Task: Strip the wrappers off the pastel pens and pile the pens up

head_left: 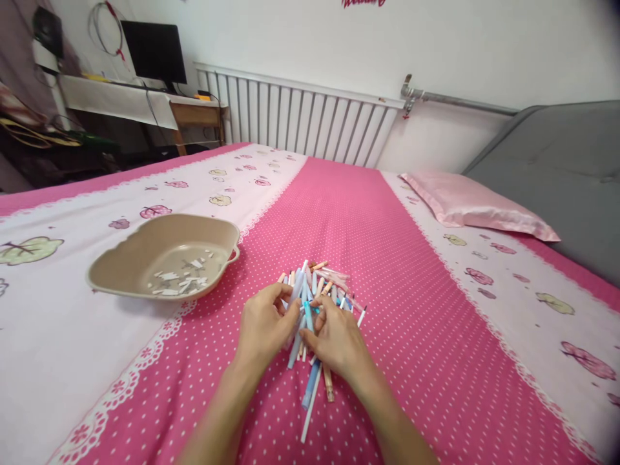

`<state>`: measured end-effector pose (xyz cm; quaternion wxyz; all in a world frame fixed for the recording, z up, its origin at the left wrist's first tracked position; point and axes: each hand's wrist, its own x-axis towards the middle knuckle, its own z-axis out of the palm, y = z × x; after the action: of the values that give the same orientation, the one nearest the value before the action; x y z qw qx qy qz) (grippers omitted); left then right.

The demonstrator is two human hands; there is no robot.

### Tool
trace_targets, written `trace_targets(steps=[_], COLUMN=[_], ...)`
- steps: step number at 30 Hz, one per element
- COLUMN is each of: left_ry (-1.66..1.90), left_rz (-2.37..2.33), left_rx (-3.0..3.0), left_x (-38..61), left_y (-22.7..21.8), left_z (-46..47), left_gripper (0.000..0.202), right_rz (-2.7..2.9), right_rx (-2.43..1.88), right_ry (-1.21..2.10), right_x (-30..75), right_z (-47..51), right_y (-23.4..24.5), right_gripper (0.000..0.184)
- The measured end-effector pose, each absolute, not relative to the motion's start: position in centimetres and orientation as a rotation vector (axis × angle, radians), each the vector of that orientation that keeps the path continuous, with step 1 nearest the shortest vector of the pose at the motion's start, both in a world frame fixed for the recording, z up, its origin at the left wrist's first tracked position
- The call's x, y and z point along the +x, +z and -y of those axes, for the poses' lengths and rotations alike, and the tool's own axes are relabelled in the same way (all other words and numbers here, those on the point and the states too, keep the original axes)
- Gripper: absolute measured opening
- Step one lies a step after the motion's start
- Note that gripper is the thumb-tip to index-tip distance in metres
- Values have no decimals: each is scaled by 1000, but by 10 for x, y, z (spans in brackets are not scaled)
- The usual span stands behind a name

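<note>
Made out no readable text, red cursive lettering [363,2] on the white wall [484,45] cropped by the top edge and beyond spelling out, pastel sticks [329,278] and scraps [181,279] in the beige tray [145,239] too small to show print.

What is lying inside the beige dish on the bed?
Small white and grey scraps lie scattered on the bottom of the beige dish. Its near wall covers the closest strip of the bottom, so anything there cannot be seen.
</note>
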<state>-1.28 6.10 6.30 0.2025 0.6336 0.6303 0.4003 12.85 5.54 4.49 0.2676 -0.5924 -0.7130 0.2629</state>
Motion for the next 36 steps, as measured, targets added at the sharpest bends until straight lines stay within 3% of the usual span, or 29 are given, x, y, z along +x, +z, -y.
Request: trace_targets(steps=[6,14,19,26,36], left_ry=[1113,1073,872,699,703], left_rz=[-1760,-1707,-1639,-1545,-1514], left_rx=[1794,1838,2024,2208,2233], left_x=[-14,-12,-8,-6,-6], left_y=[64,63,67,67,68], left_z=[-60,-60,-57,-53,-53], left_gripper=[13,14,14,15,16], right_rz=[1936,1273,1117,1081,1111], right_rx=[-1536,-1255,-1142,-1092,-1057], right_ry=[715,1318,1206,985,1071], right_x=[135,155,163,164,160], right_z=[-60,-70,-69,-71,-70], right_y=[44,53,64,66,65], right_gripper=[39,58,76,64,65])
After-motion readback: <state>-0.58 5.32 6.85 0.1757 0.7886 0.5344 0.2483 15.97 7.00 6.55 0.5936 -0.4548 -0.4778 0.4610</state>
